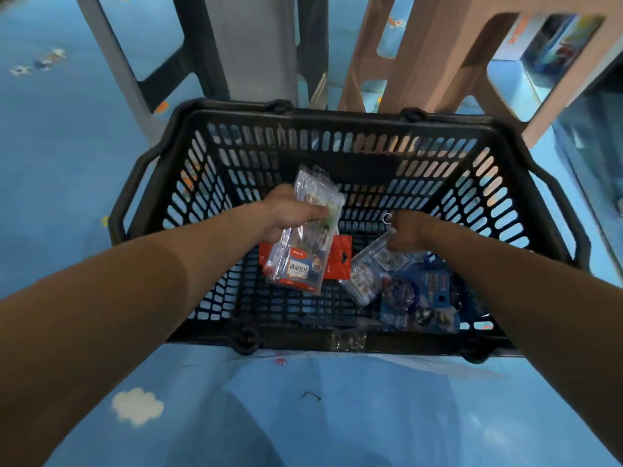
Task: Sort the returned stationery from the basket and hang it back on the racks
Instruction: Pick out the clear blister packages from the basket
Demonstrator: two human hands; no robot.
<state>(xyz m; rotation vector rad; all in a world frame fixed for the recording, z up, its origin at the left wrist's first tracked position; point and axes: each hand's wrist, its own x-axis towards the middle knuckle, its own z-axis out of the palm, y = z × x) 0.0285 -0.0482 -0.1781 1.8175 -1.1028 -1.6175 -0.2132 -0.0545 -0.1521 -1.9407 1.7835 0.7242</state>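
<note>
A: Grips?

B: Left hand [290,214] curled round a bundle [303,254] of clear packs, thumb across the front; bundle held up off the basket bottom. Right hand [409,230] has fingers curled, pinching the top edge of another clear pack [371,274]; its lower end lies on the bottom.

A: What else is in there?

B: Red pack [340,264] partly under the bundle; blue pack [421,298] just beside the pinched one, touching it, I think. All inside the black basket [337,114] on the blue floor [337,416]; stools [438,45] behind. No racks in view.

A: Step?

B: My read: gathering like with like, early on; nothing hung yet.

A: How to do it well?

B: Lift the pinched pack straight up so it clears the blue pack; check it matches before adding it to the bundle. Keep the top ends lined up for the racks. Hold the bundle firmly; film looks slick, so packs could fan out and slip.
</note>
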